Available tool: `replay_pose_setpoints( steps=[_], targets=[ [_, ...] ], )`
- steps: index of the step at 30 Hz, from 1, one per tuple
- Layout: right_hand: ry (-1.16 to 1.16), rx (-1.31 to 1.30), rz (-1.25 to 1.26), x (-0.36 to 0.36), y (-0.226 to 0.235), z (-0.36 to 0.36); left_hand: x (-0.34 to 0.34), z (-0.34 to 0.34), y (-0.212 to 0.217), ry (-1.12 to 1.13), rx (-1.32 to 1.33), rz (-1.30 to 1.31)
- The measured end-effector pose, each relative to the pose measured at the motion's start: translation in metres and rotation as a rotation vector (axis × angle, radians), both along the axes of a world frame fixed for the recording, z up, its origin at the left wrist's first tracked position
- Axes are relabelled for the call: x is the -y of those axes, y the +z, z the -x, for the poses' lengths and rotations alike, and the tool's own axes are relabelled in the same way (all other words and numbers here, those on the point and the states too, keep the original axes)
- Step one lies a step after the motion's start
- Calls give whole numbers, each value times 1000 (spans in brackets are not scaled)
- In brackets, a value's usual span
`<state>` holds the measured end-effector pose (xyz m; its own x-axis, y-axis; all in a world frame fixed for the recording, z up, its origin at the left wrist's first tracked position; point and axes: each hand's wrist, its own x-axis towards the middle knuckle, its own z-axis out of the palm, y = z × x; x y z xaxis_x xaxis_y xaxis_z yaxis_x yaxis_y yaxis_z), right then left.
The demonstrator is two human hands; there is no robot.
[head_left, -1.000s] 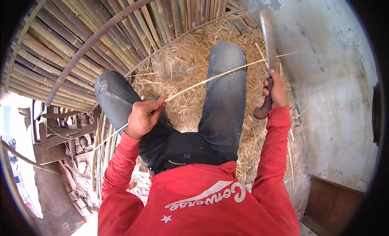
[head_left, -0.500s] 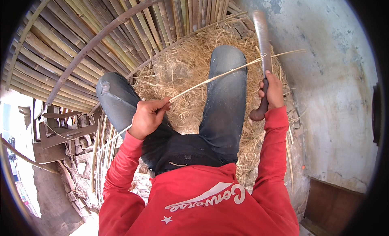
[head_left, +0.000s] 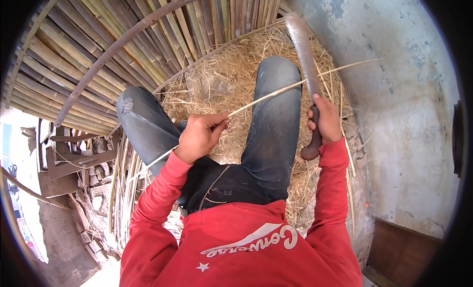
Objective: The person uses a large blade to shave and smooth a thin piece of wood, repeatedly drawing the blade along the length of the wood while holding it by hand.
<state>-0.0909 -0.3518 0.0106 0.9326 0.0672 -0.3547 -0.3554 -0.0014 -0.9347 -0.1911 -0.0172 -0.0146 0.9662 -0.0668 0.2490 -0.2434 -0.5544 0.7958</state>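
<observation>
My left hand (head_left: 203, 135) is closed round a long, thin pale bamboo strip (head_left: 268, 96), pinching it between thumb and fingers above my lap. The strip slants up to the right over my right knee, and its other end comes out below my left wrist. In my right hand (head_left: 326, 118) is a machete (head_left: 306, 60), gripped by its dark wooden handle and held nearly upright. Its blade, blurred at the tip, crosses the strip just right of the knee; whether the edge touches it I cannot tell. A thin curled shaving (head_left: 213, 184) lies on my lap.
Pale shavings (head_left: 224, 65) cover the floor around my legs. A bamboo slat panel (head_left: 118, 45) leans at the upper left. On the right rises a grey-blue wall (head_left: 404, 104). More strips (head_left: 123, 198) lie at the left, near stacked wood scraps (head_left: 81, 159).
My left hand has moved right and slightly up with the strip. The machete has come nearer to me, its tip swinging left. A curled shaving now shows on my lap.
</observation>
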Motion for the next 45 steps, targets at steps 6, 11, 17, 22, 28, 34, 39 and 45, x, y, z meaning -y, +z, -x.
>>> replay_pose_setpoints(
  steps=[6,11,17,22,28,34,39,45],
  targets=[
    [-191,179,99,23,-6,-16,-10,1,-9,2,-65,45],
    [-10,202,257,-5,-11,9,-6,-6,-1,-14,-175,91],
    [-95,145,102,17,-10,-2,-21,-4,-3,-115,-345,245],
    [53,99,150,-17,-11,18,-15,-14,-2,-117,-361,225],
    [4,77,104,-3,-7,14,-18,-10,4,-121,-399,214],
    [170,69,162,-26,-14,30,-15,-17,-9,-139,-320,231],
    [5,75,115,-9,-7,14,-11,-12,4,-89,-345,262],
    [234,109,226,-33,-4,32,-1,-22,-5,-105,-311,289]
  ],
)
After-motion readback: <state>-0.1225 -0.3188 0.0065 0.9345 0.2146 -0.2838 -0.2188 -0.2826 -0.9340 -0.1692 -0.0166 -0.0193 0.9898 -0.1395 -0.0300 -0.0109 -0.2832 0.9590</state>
